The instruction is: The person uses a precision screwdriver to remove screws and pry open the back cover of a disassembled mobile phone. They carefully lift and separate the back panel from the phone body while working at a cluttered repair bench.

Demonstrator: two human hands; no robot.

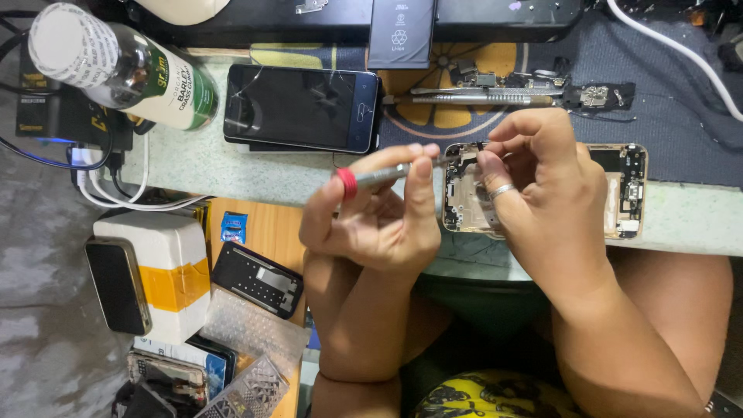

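Yellow-and-black patterned cloth (495,395) at 6 o'clock, over the lap. Above it, left hand (371,224) closed round a slim grey metal screwdriver with a red ring (379,176): thumb and forefinger pinched on the shaft, the other fingers curled beneath, probably for fine twisting control. Tip pointing toward 3 o'clock, meeting the edge of the opened gold-framed phone chassis (623,193).

Right hand (542,193), silver band on one finger, clamped over that chassis, fingers bent down onto it and thumb at the rim, apparently to keep it steady against the tool. Chassis lying flat near the front edge of the pale green tabletop (201,166), bare metal and small parts exposed.

At 8 o'clock, below the table, a white box banded with yellow tape (166,271) and a black plastic phone frame (258,279).

Farther off, at 11 o'clock, a dark glossy smartphone with cracked glass (298,107); beyond it a clear bottle with white cap (124,70) on its side. At 12 o'clock, long steel tweezers (472,99) on a grey woven mat (673,116), then a flat black battery (401,32).
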